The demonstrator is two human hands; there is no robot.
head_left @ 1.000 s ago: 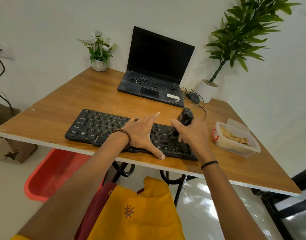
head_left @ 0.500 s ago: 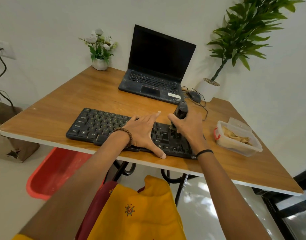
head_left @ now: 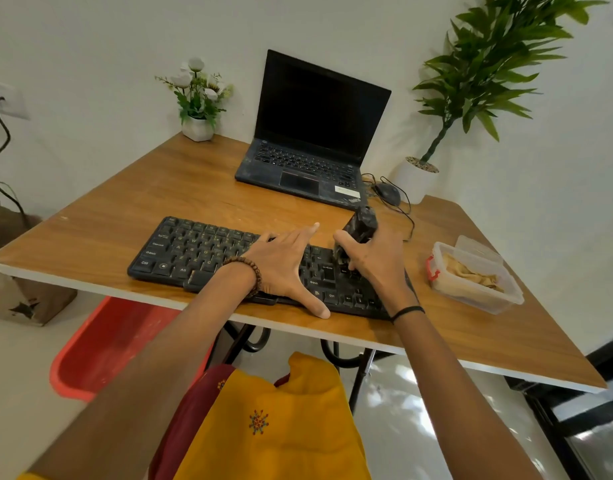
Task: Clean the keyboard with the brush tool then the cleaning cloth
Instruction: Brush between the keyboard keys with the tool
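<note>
A black keyboard (head_left: 194, 251) lies along the front edge of the wooden table (head_left: 125, 209). My left hand (head_left: 284, 265) rests flat on its middle with fingers spread, pressing it down. Over the keyboard's right part, my right hand (head_left: 377, 261) grips a dark brush tool (head_left: 362, 223), whose lower end touches the keys. A tan cleaning cloth (head_left: 471, 275) sits inside a clear plastic box (head_left: 478, 299) at the right of the table.
An open black laptop (head_left: 308, 161) stands at the back, with a mouse (head_left: 388, 192) and cable to its right. A small flower pot (head_left: 197, 128) and a tall potted plant (head_left: 419, 178) flank it. A red tub (head_left: 104, 344) lies on the floor at left.
My right hand has shifted the brush slightly back and forth over the right keys. My left hand has stayed in place on the keyboard.
</note>
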